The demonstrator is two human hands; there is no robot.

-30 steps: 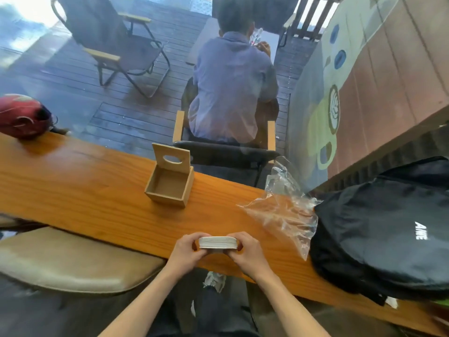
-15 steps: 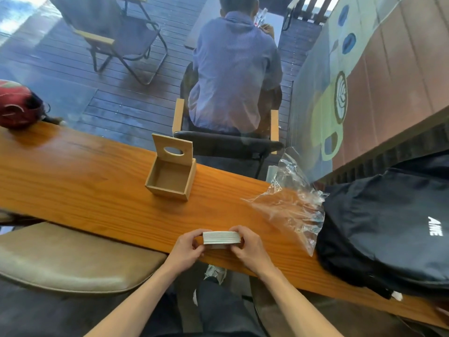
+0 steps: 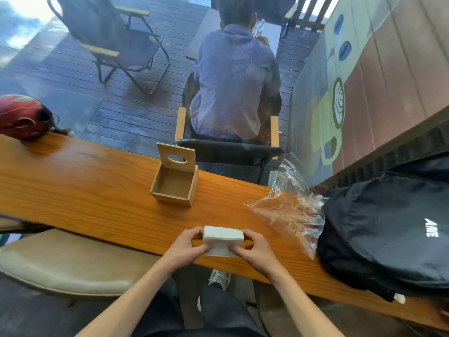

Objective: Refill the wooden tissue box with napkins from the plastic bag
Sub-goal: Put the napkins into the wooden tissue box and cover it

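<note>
A stack of white napkins (image 3: 222,235) is held over the near edge of the wooden counter (image 3: 85,190). My left hand (image 3: 185,248) grips its left end and my right hand (image 3: 255,249) grips its right end, thumbs under the stack. The wooden tissue box (image 3: 173,184) stands further back on the counter, its slotted lid tipped up and its inside bare. The crumpled clear plastic bag (image 3: 291,212) lies to the right of my hands, looking hollow.
A black backpack (image 3: 388,229) lies on the counter right of the bag. A red helmet (image 3: 23,116) sits at the far left. Beyond the glass a person sits on a chair (image 3: 228,147). A padded stool (image 3: 60,266) is below left.
The napkin stack has tilted so its flat top now faces me, and my thumbs have shifted under it. The view has dipped slightly.
</note>
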